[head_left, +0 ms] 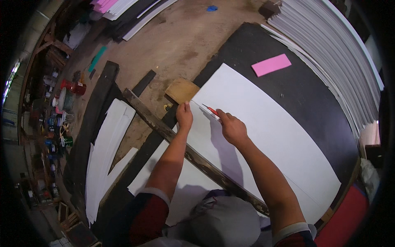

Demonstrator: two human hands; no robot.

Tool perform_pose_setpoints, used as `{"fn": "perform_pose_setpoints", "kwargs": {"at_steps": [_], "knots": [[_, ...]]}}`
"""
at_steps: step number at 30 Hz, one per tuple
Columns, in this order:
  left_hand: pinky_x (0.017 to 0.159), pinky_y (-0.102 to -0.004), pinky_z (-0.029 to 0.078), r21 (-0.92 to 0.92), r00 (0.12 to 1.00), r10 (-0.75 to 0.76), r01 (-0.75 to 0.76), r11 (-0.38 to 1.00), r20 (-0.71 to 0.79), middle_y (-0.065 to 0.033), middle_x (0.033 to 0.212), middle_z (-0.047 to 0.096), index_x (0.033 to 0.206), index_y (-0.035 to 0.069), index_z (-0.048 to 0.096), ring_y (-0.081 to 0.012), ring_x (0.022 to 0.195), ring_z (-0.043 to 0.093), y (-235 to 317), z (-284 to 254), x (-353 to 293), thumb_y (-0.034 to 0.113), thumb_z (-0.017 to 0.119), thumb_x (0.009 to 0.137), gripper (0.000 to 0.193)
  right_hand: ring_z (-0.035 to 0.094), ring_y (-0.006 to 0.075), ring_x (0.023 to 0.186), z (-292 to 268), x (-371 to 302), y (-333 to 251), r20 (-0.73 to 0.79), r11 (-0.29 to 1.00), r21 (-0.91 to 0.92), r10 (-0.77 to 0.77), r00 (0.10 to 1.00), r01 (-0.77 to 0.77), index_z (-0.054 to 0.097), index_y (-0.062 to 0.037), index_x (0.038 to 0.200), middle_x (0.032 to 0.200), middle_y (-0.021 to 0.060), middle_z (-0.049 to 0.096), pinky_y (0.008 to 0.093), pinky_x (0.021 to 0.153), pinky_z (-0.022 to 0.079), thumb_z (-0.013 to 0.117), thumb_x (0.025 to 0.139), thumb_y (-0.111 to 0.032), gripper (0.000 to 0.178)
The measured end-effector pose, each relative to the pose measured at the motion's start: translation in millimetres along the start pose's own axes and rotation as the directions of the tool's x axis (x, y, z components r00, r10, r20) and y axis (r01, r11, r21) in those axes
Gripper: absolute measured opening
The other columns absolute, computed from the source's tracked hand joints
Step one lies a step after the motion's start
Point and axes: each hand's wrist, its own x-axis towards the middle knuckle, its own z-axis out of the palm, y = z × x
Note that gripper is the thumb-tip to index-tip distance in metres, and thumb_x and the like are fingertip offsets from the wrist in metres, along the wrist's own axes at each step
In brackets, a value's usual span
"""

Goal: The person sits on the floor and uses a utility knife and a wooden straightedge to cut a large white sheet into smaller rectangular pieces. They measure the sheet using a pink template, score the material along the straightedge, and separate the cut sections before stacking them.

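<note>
Right hand [233, 128]: fingers curled together and clamped on one slim red-orange hand tool with a dark pointed tip [212, 110], index finger along its body; tip directed up-left toward the other hand, contact with the material below not determinable. Left hand [184, 116]: fingers folded close together, thumb uppermost, at the left edge of one large white flat sheet [263, 127]; whether they pinch that edge cannot be told. Forearms: both extended from the lower edge, the left slanting up-right across one long, dark, weathered wooden strip [197, 158], the right slanting up-left above the white sheet; short sleeves with pale grey cuffs. Placement: white sheet lying on one black surface [242, 45], wooden strip laid across it; one tan block [180, 91] just beyond the left hand; one pink rectangular piece [271, 65] on the black surface beyond the sheet; one stack of white sheets [329, 53] at upper right. Markings: lettering on the small containers [61, 123] at far left too small to make out.
</note>
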Motion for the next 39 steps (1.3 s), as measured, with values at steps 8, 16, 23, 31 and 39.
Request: {"fn": "perform_pose_setpoints", "kwargs": {"at_steps": [8, 16, 23, 31, 39], "knots": [[0.084, -0.052, 0.047, -0.114, 0.998, -0.062, 0.061, 0.992, -0.005, -0.026, 0.096, 0.064, 0.094, -0.007, 0.064, -0.0449, 0.092, 0.06, 13.4, -4.5, -8.0, 0.025, 0.047, 0.11, 0.04, 0.072, 0.0344, 0.101, 4.1, 56.2, -40.2, 0.207, 0.993, -0.117, 0.033, 0.978, -0.008, 0.042, -0.0213, 0.155, 0.115, 0.0159, 0.067, 0.0502, 0.083, 0.059, 0.051, 0.097, -0.008, 0.06], [0.084, -0.0519, 0.046, -0.131, 1.0, 0.0, -0.001, 0.991, -0.007, -0.0262, 0.094, 0.063, 0.094, -0.008, 0.064, -0.0459, 0.092, 0.059, 2.6, -1.2, -4.3, 0.025, 0.048, 0.11, 0.039, 0.074, 0.0348, 0.092, 17.4, 62.4, -46.4, 0.185, 0.982, -0.188, 0.019, 0.982, 0.016, 0.045, -0.016, 0.149, 0.109, 0.0168, 0.069, 0.0507, 0.078, 0.061, 0.049, 0.1, -0.011, 0.05], [0.077, -0.0531, 0.047, -0.125, 0.989, 0.099, -0.112, 0.986, -0.106, -0.0253, 0.091, 0.064, 0.095, -0.005, 0.065, -0.0462, 0.087, 0.06, 3.2, -7.9, -7.2, 0.028, 0.05, 0.11, 0.04, 0.073, 0.0359, 0.09, 5.9, 25.1, -19.9, 0.26, 0.967, -0.254, 0.099, 0.961, -0.031, 0.049, -0.0139, 0.149, 0.107, 0.0177, 0.07, 0.0507, 0.075, 0.061, 0.053, 0.093, -0.006, 0.057], [0.078, -0.051, 0.053, 0.358, 0.936, 0.103, -0.228, 0.906, 0.335, -0.0213, 0.092, 0.074, 0.09, 0.0, 0.074, -0.0426, 0.081, 0.069, 70.4, -60.1, 32.8, 0.048, 0.074, 0.088, 0.048, 0.072, 0.0329, 0.092, -45.9, -107.4, 55.8, 0.307, 0.931, -0.358, 0.185, 0.933, -0.067, 0.045, -0.0152, 0.149, 0.109, 0.0138, 0.068, 0.0485, 0.073, 0.06, 0.053, 0.097, -0.009, 0.053], [0.11, -0.0561, 0.038, 0.35, 0.473, 0.233, -0.837, 0.421, 0.85, -0.0185, 0.092, 0.077, 0.095, 0.007, 0.08, -0.0367, 0.102, 0.07, 146.8, 7.0, -51.0, 0.041, 0.055, 0.095, 0.043, 0.072, 0.0343, 0.096, -102.1, -176.9, 96.6, 0.278, 0.934, -0.306, 0.275, 0.92, -0.186, 0.05, -0.0119, 0.141, 0.11, 0.0155, 0.068, 0.0493, 0.079, 0.059, 0.053, 0.098, -0.01, 0.043]]}}
